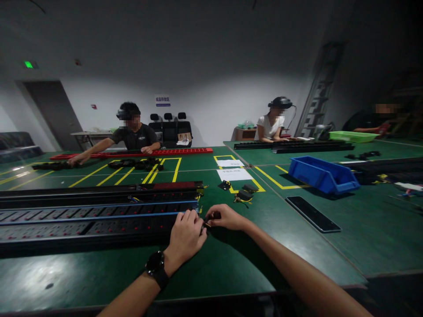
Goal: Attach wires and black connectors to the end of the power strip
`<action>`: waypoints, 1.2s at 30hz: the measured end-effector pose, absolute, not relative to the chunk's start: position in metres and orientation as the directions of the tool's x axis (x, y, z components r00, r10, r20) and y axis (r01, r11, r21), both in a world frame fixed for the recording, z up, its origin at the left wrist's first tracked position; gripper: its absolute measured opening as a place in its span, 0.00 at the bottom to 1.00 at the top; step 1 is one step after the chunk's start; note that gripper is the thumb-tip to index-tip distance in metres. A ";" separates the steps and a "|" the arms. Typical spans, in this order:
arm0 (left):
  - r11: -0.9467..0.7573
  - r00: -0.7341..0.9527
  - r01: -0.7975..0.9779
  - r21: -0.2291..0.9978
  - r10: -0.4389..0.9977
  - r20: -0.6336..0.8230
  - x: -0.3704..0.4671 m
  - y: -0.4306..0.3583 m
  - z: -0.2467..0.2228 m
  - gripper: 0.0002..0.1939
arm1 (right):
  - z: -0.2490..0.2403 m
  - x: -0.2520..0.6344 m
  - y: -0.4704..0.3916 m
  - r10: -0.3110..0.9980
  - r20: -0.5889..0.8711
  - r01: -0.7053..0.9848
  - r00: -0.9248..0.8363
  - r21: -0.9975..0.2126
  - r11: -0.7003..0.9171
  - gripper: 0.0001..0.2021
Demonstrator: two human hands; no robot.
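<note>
Long black rails [122, 227] with rows of slots and small red dots lie side by side at the left, one edged with blue strips [99, 212]. My left hand [187, 235], with a black watch [156, 265] on its wrist, is curled over the right end of the nearest rail. Just beyond that end, my right hand [226, 218] pinches a small dark piece [207, 223] against or close to the rail. The fingers hide most of the piece, so its kind and whether it is attached cannot be made out.
Small black parts with yellow wires [246, 193] lie beyond my right hand near white paper sheets [233, 174]. A phone [312, 213] and a blue bin [322, 176] sit to the right. Two people [134, 127] [272, 123] work across the green table, beside a red rail [185, 151].
</note>
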State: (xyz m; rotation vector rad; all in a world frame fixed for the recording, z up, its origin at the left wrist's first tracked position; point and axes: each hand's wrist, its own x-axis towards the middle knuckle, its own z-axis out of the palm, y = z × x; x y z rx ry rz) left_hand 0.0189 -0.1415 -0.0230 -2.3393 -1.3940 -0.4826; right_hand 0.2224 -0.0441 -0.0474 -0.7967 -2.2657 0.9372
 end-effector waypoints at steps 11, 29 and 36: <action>-0.422 0.423 0.899 -0.115 0.770 0.479 0.020 -0.143 -0.022 0.09 | -0.043 0.217 -0.049 0.660 0.221 0.147 -0.718 -0.878 0.455 0.12; -0.369 0.372 0.923 -0.112 0.777 0.507 0.023 -0.144 -0.021 0.09 | -0.043 0.217 -0.047 0.644 0.190 0.126 -0.741 -0.902 0.412 0.13; -0.387 0.387 0.915 -0.110 0.771 0.507 0.022 -0.144 -0.022 0.10 | -0.046 0.218 -0.044 0.692 0.174 0.104 -0.701 -0.935 0.340 0.17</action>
